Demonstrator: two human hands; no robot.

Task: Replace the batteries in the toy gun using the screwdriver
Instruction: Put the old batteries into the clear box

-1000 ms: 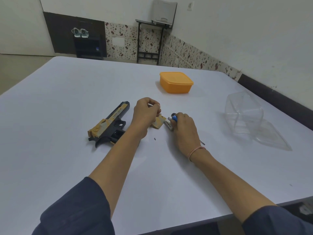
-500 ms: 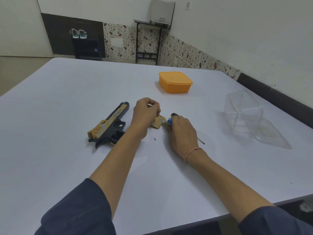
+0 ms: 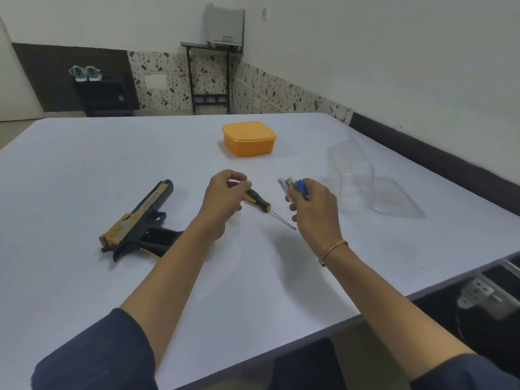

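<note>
One black-yellow toy gun (image 3: 138, 220) lies flat at left. Blue-white batteries (image 3: 291, 185) gripped in right hand (image 3: 313, 206); left hand (image 3: 223, 199) curled, contents unclear. Between hands: screwdriver (image 3: 260, 203); orange box (image 3: 249, 139) beyond.

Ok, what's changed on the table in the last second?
The right hand has lifted off the table, gripping the batteries, and uncovered the screwdriver lying between the hands. The small tan cover is no longer in view. The left hand stays curled; toy gun, orange box and clear container unmoved.

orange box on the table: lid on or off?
On: the lid sits flush on the orange box, no gap showing.
</note>
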